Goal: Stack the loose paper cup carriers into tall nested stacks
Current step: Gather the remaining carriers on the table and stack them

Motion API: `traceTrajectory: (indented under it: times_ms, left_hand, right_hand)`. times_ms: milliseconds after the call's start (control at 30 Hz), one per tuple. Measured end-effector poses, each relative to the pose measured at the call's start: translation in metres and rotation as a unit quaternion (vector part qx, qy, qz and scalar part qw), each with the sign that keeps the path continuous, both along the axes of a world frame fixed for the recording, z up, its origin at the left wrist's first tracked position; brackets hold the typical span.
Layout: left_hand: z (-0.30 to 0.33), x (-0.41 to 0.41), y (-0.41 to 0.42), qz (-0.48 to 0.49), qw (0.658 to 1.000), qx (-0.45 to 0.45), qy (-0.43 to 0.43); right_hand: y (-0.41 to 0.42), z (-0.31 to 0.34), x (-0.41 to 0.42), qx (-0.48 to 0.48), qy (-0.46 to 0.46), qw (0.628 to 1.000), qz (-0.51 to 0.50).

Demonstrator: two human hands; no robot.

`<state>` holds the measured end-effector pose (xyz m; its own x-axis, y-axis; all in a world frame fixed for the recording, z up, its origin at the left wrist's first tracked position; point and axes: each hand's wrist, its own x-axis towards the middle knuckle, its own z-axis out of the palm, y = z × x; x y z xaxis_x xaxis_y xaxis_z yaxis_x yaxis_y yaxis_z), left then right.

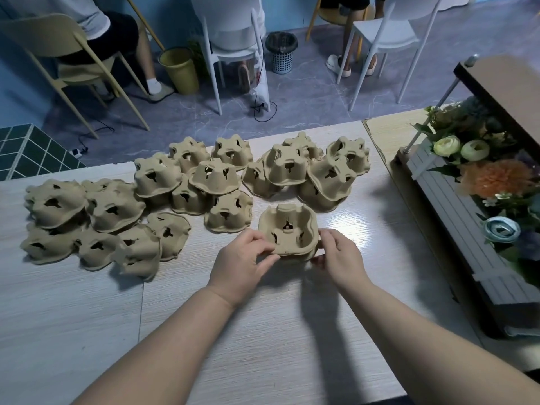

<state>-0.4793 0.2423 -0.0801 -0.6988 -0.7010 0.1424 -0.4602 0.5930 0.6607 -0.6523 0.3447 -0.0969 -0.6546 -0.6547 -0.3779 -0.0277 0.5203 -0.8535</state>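
The counter (204, 317) is a pale wood-grain surface; both forearms extend over it from the near edge. To the right of the hands, a slatted planter box (455, 229) sits on the counter edge and holds artificial flowers (493, 176) (green, orange and blue blooms).

Beyond and to the left of the hands lies a spread of loose paper cup carriers (163, 197), moulded brown pulp, most resting upside down. Several overlap or lean on one another; none forms a tall stack. The nearest of them (229, 211) rests just beyond the left hand.

One held carrier (287, 229) sits between the hands, open side up, tilted so that its cup wells face the camera. Whether its base touches the counter cannot be told.

The left hand (239, 264) pinches the carrier's near left rim, thumb below and fingers curled above. The right hand (340, 255) pinches the near right rim, fingers curled round the edge.
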Motion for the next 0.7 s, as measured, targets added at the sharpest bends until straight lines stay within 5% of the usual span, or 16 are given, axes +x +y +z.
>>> traceTrajectory:
  times_ms: [333,567,700]
  left_hand:
    - [-0.008,-0.004,0.003,-0.005,0.999,-0.026,-0.04]
    - [0.002,-0.02,-0.011,0.165,0.966,0.186,-0.073]
    - [-0.003,-0.03,-0.019,0.198,0.929,0.304,-0.066]
  right_hand:
    - [-0.002,0.002,-0.001,0.008,-0.001,1.0,0.02]
    - [-0.005,0.002,-0.008,0.028,0.022,0.999,0.023]
    - [-0.017,0.013,-0.033,0.064,0.109,0.992,0.002]
